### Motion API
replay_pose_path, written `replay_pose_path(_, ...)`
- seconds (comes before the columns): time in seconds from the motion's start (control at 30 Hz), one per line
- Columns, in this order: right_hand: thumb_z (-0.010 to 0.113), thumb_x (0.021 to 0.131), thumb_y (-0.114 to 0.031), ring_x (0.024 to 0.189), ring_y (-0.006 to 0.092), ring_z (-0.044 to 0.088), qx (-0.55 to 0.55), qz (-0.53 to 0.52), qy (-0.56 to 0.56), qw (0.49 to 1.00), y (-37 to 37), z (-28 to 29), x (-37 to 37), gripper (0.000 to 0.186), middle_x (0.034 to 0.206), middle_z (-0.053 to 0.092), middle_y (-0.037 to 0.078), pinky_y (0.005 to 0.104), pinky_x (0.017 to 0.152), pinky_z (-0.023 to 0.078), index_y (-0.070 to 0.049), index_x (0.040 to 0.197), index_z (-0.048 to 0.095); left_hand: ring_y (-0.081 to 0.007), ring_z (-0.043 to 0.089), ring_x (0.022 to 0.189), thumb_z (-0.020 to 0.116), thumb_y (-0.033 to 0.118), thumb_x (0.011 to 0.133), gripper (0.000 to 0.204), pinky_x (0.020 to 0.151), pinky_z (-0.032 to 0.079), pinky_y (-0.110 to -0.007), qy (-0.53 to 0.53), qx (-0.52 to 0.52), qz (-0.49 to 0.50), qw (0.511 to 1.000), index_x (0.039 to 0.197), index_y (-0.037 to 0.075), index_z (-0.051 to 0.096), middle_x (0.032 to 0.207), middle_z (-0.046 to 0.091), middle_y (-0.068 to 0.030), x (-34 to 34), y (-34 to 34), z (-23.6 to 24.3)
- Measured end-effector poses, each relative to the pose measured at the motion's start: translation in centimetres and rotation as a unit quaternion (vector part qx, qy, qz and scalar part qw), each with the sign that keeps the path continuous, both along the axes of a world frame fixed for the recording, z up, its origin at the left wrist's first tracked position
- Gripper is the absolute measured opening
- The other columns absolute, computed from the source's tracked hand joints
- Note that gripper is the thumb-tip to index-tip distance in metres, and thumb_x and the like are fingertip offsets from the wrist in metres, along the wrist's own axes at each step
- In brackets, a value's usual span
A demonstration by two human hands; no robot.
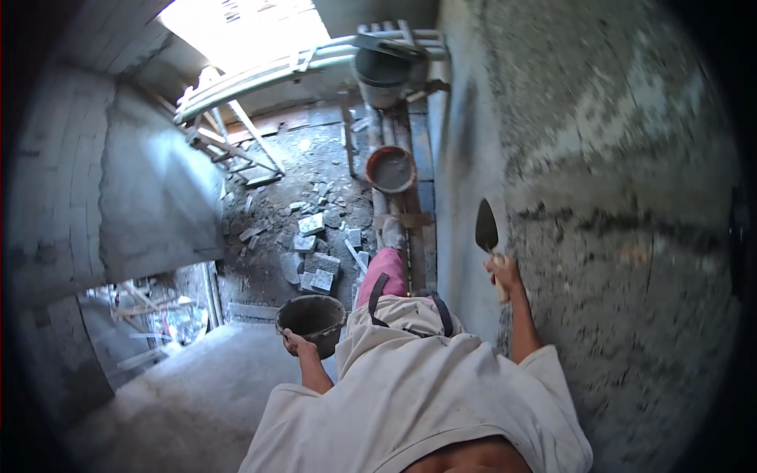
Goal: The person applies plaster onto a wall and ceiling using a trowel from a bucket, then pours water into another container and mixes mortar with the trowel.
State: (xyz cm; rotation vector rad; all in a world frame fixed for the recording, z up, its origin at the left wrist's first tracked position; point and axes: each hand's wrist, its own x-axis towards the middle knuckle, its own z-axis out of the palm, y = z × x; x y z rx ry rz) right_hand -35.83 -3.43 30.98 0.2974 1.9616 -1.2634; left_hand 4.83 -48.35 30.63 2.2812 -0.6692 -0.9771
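Note:
My right hand point(503, 272) is closed round the wooden handle of a pointed trowel point(487, 229), its blade turned upward beside the wall. That wall point(615, 268) is rough and grey to the right, with a smoother plastered band point(467, 229) along the blade's left side. At my left, my left hand point(296, 342) grips the rim of a dark round bucket point(311, 316). The bucket's inside is dark, and I cannot make out how much is in it. The fingers under its rim are partly hidden.
Ahead, an orange-rimmed bucket of grey mortar point(391, 169) stands on narrow planks point(415, 236) under me. A dark bucket point(382, 75) sits farther along, by a pole scaffold point(315, 57). Broken blocks point(322, 268) and rubble litter the floor below. Another plastered wall point(162, 165) rises left.

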Motion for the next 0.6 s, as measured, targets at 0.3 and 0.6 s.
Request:
replay_pose_path(0.3,0.073,0.085,-0.014,0.046,0.017,0.056,0.108,-0.012,-0.134,0.985,-0.4,-4.6,-0.5,0.019,0.068,0.06,0.007,0.0355,0.041,0.047,-0.004,0.094,0.06,-0.0208,0.065,0.089,0.057,0.062,0.089,0.049,0.064,0.05,-0.032,0.174,0.128,0.252,0.943,0.116,0.022,0.065,0.111,0.07,-0.0027,-3.7,-5.6,-2.1)
replay_pose_path(0.6,0.075,0.081,-0.012,0.054,0.0173,0.059,0.169,0.198,-0.097,0.961,-4.2,-1.3,-10.6,0.024,0.071,0.063,0.008,0.0343,0.048,0.049,-0.001,0.096,0.06,-0.0169,0.065,0.054,0.068,0.043,0.086,0.03,0.042,0.054,-0.028,0.409,0.101,0.272,0.865,0.082,0.014,0.061,0.077,0.068,-0.0035,-13.2,-3.6,-6.9)
